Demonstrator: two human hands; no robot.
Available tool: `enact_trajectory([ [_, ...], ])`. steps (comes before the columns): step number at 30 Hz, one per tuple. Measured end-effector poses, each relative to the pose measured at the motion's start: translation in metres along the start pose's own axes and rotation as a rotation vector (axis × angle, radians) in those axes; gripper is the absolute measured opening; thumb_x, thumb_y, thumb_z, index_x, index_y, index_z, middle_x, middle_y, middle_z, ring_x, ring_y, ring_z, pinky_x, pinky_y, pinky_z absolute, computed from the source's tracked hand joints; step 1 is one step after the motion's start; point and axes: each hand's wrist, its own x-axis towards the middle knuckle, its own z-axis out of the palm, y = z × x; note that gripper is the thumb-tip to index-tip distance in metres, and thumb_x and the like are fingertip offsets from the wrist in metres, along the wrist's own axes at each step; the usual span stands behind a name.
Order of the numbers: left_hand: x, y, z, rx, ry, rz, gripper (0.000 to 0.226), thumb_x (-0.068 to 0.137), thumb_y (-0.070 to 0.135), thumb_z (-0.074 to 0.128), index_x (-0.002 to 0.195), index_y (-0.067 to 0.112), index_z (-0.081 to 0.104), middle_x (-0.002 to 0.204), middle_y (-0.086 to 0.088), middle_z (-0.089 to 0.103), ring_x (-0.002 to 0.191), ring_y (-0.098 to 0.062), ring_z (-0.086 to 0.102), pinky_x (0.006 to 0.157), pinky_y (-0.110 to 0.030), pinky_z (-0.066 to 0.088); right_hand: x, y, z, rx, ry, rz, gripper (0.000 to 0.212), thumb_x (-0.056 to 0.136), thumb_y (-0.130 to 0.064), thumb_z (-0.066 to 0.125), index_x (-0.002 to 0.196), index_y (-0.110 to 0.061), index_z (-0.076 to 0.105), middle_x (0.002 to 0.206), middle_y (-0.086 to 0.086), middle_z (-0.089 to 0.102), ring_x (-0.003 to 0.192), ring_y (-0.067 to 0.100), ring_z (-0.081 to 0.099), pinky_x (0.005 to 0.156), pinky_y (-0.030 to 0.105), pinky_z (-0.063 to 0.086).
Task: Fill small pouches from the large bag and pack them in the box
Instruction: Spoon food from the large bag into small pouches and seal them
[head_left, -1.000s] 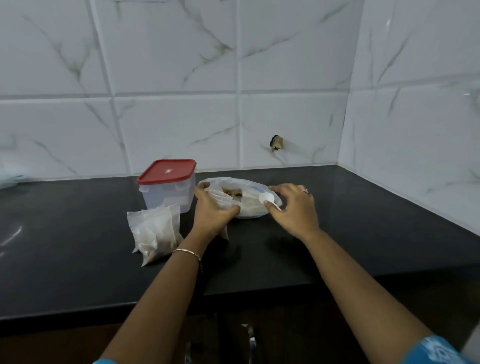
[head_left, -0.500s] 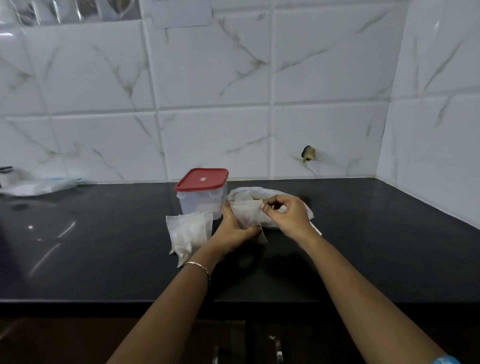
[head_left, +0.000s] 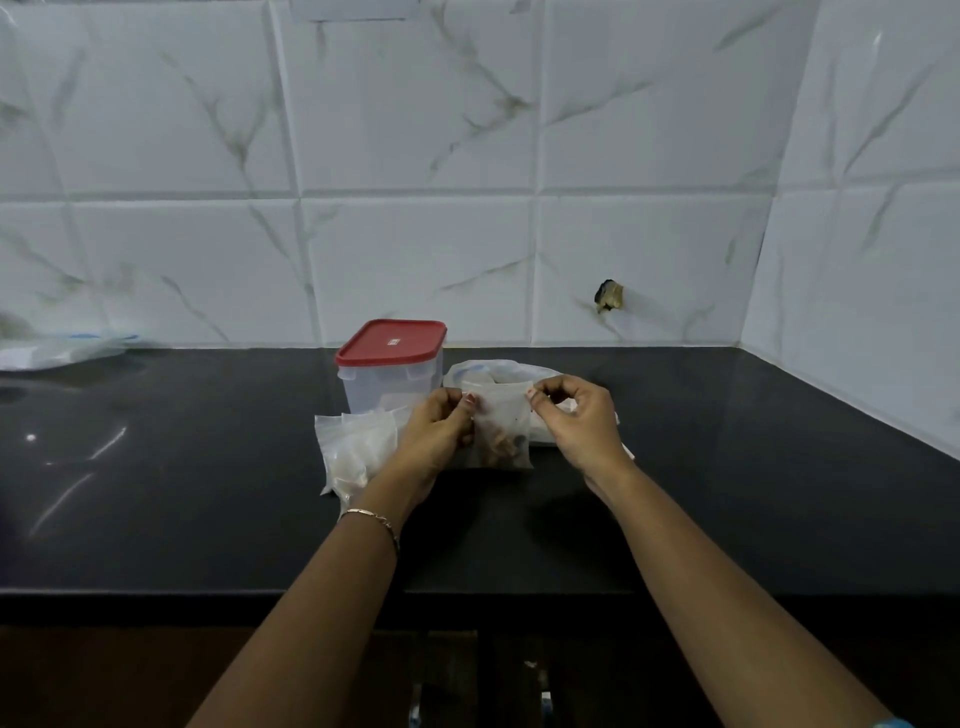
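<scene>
Pouch (head_left: 497, 426) hangs upright, mouth upward; left hand (head_left: 434, 434) and right hand (head_left: 582, 423) pinch its top corners.

Both forearms bare. Thin metallic bracelet (head_left: 370, 517) on the left wrist, flat bar plus chain links. Left hand (head_left: 434, 441) thumbnail looks painted reddish. Blue patterned sleeve (head_left: 894, 722) edge at near-right corner.

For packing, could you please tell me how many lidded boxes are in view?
1: the red-lidded box stands on the counter, behind the left hand, left of the large bag.
</scene>
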Motion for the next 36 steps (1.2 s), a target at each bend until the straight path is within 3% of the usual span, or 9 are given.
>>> enact_trajectory([
  [2, 0.000, 0.002, 0.001, 0.008, 0.019, 0.021, 0.020, 0.097, 0.028, 0.055, 0.100, 0.010, 0.064, 0.077, -0.006, 0.060, 0.075, -0.021, 0.054, 0.076, -0.041, 0.050, 0.000, -0.001, 0.000, 0.002, -0.001, -0.007, 0.006, 0.087, -0.013, 0.070, 0.082, -0.009, 0.072, 0.080, -0.008, 0.069, 0.081, 0.002, 0.062, 0.083, 0.019, 0.050],
  [9, -0.002, 0.007, 0.001, -0.112, -0.009, 0.058, 0.019, 0.095, 0.020, 0.058, 0.105, 0.005, 0.062, 0.076, 0.001, 0.062, 0.064, -0.005, 0.064, 0.061, -0.024, 0.053, -0.002, -0.006, -0.001, 0.062, -0.055, 0.034, 0.005, 0.087, -0.015, 0.071, 0.084, -0.012, 0.074, 0.081, -0.010, 0.070, 0.077, -0.012, 0.062, 0.071, 0.000, 0.042],
  [12, -0.003, 0.008, 0.001, -0.126, -0.007, 0.058, 0.011, 0.095, 0.017, 0.057, 0.099, 0.007, 0.063, 0.088, -0.005, 0.067, 0.074, -0.009, 0.067, 0.065, -0.027, 0.056, -0.002, -0.004, -0.001, 0.033, -0.069, 0.023, 0.007, 0.089, -0.017, 0.069, 0.082, -0.017, 0.071, 0.082, -0.011, 0.069, 0.080, -0.009, 0.062, 0.075, 0.004, 0.043],
  [16, -0.003, 0.009, 0.002, -0.178, -0.005, 0.057, 0.008, 0.094, 0.011, 0.058, 0.090, 0.010, 0.065, 0.098, -0.008, 0.071, 0.089, -0.018, 0.067, 0.070, -0.031, 0.059, 0.000, 0.000, -0.001, -0.041, -0.059, 0.009, 0.008, 0.088, -0.025, 0.069, 0.086, -0.018, 0.072, 0.086, -0.009, 0.070, 0.089, 0.005, 0.064, 0.088, 0.020, 0.048],
  [20, -0.006, 0.014, 0.002, -0.214, 0.023, 0.046, 0.009, 0.089, 0.012, 0.065, 0.093, 0.005, 0.069, 0.100, -0.012, 0.070, 0.092, -0.021, 0.065, 0.089, -0.047, 0.055, -0.002, -0.005, -0.001, 0.065, -0.085, 0.037, 0.008, 0.090, -0.021, 0.068, 0.084, -0.017, 0.071, 0.084, -0.011, 0.070, 0.083, -0.008, 0.062, 0.079, 0.006, 0.045],
  [25, -0.008, 0.016, 0.004, -0.189, 0.046, 0.038, 0.013, 0.086, 0.013, 0.069, 0.094, 0.003, 0.071, 0.105, -0.018, 0.069, 0.093, -0.023, 0.063, 0.094, -0.056, 0.050, -0.006, -0.010, 0.000, 0.136, -0.144, 0.057, 0.007, 0.087, -0.022, 0.071, 0.082, -0.018, 0.070, 0.074, -0.015, 0.070, 0.078, -0.008, 0.063, 0.073, 0.007, 0.045],
  [28, -0.009, 0.016, 0.004, -0.210, 0.045, 0.048, 0.011, 0.086, 0.010, 0.068, 0.094, 0.002, 0.070, 0.108, -0.021, 0.067, 0.098, -0.027, 0.063, 0.096, -0.055, 0.049, -0.007, -0.009, 0.001, 0.104, -0.184, 0.040, 0.005, 0.087, -0.020, 0.071, 0.083, -0.023, 0.069, 0.075, -0.020, 0.069, 0.083, -0.010, 0.062, 0.071, 0.003, 0.043],
  [31, -0.009, 0.015, 0.004, -0.201, 0.024, 0.060, 0.012, 0.086, 0.009, 0.068, 0.095, 0.001, 0.070, 0.103, -0.017, 0.068, 0.102, -0.030, 0.064, 0.096, -0.053, 0.050, -0.006, -0.006, 0.002, 0.087, -0.178, 0.044, 0.002, 0.087, -0.022, 0.072, 0.086, -0.022, 0.069, 0.086, -0.015, 0.068, 0.099, 0.003, 0.061, 0.081, 0.012, 0.043],
  [36, -0.012, 0.015, 0.006, -0.174, -0.018, 0.080, 0.016, 0.084, 0.005, 0.068, 0.097, -0.006, 0.068, 0.091, -0.012, 0.069, 0.089, -0.021, 0.065, 0.091, -0.041, 0.053, -0.006, -0.006, 0.004, 0.071, -0.189, 0.037, 0.011, 0.086, -0.021, 0.072, 0.096, -0.014, 0.072, 0.092, -0.011, 0.069, 0.104, 0.007, 0.061, 0.084, 0.015, 0.044],
])
